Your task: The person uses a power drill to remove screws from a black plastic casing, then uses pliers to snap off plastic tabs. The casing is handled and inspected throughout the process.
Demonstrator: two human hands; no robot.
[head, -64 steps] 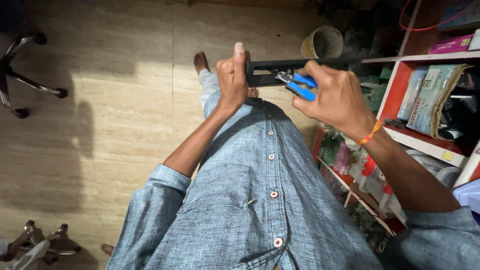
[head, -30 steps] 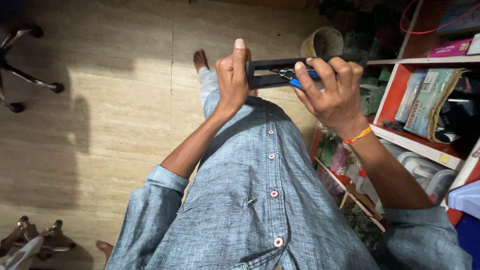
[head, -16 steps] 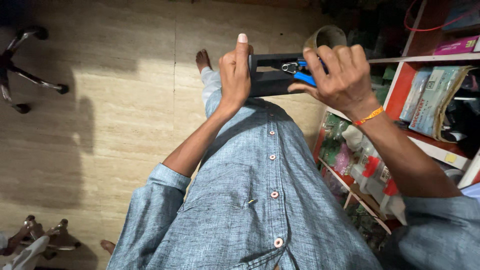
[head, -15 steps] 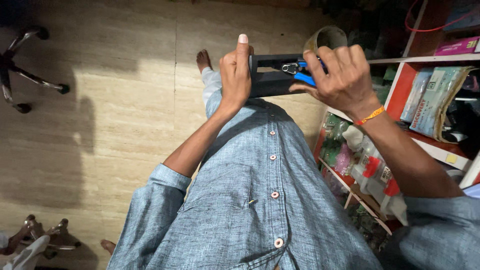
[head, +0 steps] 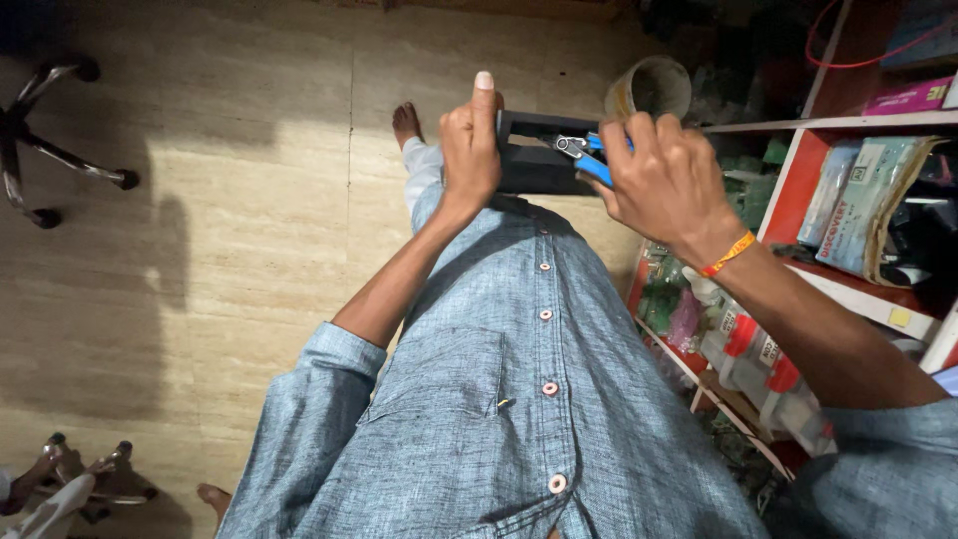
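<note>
Right grip has lowered blue-handled pliers onto black box

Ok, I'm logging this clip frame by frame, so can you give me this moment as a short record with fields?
left hand: grips the left end of a black box-shaped part, index finger raised
right hand: holds blue-handled pliers, fingers wrapped round the handles
pliers: metal tips over the part's open top
right wrist: orange band
nearby: red shelves on the right, wooden floor below
</note>
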